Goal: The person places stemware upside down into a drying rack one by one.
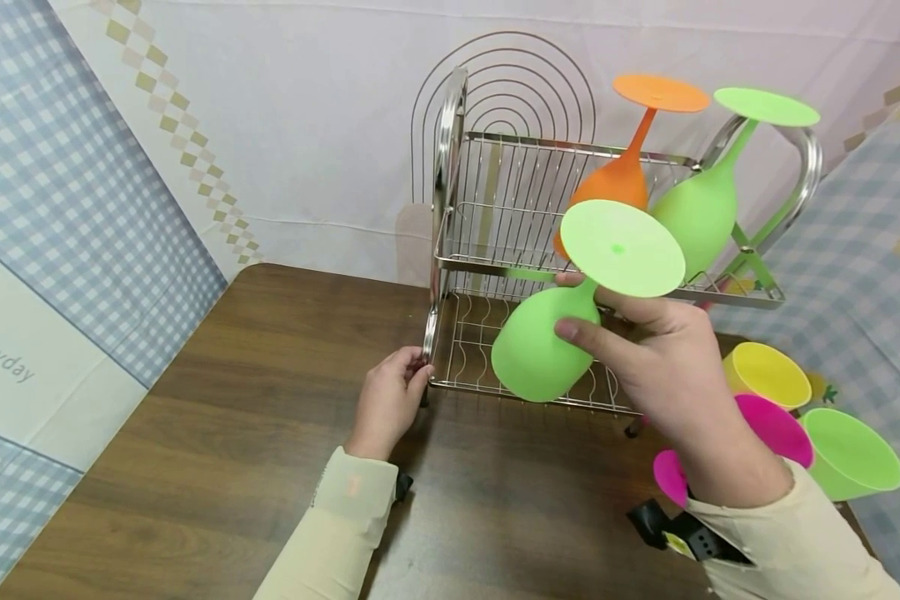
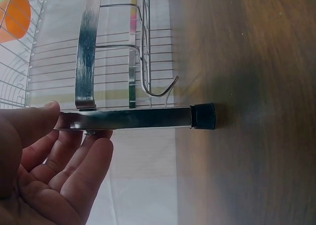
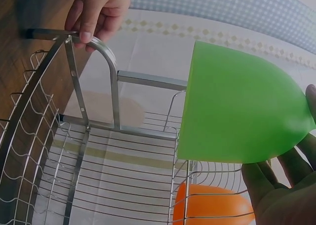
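My right hand (image 1: pixel 671 367) grips a green plastic wine glass (image 1: pixel 543 346) by its bowl near the stem, upside down, with the round foot up and the rim tilted down toward the left. The glass is in front of a two-tier metal dish rack (image 1: pixel 450 267). My left hand (image 1: pixel 390 396) pinches the rack's left front leg (image 2: pixel 133 119) low down, thumb on one side and fingers on the other. On the upper tier an orange wine glass (image 1: pixel 622 179) and another green wine glass (image 1: pixel 701 208) stand upside down. The held glass partly covers the orange one.
Right of the rack stand several upright glasses: yellow (image 1: pixel 768 375), pink (image 1: pixel 776 429) and green (image 1: pixel 851 454), partly behind my right forearm. The rack rests on a brown wooden table (image 1: pixel 270 358). A patterned cloth (image 1: pixel 307 125) hangs behind it.
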### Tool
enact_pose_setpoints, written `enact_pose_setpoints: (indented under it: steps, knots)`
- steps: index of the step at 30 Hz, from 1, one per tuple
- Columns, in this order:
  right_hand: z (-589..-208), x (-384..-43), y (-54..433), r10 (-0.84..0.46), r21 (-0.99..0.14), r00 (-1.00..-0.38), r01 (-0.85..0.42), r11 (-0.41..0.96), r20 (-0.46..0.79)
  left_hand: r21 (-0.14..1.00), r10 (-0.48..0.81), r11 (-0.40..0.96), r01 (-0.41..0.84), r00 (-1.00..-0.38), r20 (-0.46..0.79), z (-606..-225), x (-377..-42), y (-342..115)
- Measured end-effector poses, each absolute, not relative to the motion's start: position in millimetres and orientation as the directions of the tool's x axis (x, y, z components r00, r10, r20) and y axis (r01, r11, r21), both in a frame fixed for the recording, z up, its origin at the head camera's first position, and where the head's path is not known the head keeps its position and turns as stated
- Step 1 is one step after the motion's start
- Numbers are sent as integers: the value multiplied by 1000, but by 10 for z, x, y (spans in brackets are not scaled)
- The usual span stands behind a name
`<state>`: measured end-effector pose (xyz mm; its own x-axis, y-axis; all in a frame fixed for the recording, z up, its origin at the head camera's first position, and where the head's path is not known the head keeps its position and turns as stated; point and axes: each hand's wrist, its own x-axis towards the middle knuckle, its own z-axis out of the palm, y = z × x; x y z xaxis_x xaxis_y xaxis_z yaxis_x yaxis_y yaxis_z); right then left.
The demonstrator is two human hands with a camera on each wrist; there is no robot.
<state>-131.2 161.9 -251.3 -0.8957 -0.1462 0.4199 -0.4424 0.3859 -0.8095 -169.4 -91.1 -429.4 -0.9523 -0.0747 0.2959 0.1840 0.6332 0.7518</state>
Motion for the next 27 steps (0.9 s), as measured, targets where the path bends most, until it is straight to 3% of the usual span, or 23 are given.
enact_pose_setpoints:
  steps: [12,27]
  knots:
    - [-2451,-1286,1628,-148,-848,-901,-435,304,408,751,-74,637,175,-956,285,-4298,-1698,-907]
    - [-2366,-1298,1601,-105,-816,-899,-432,385,426,755,-77,634,165,-959,274,-4304,-1699,-904]
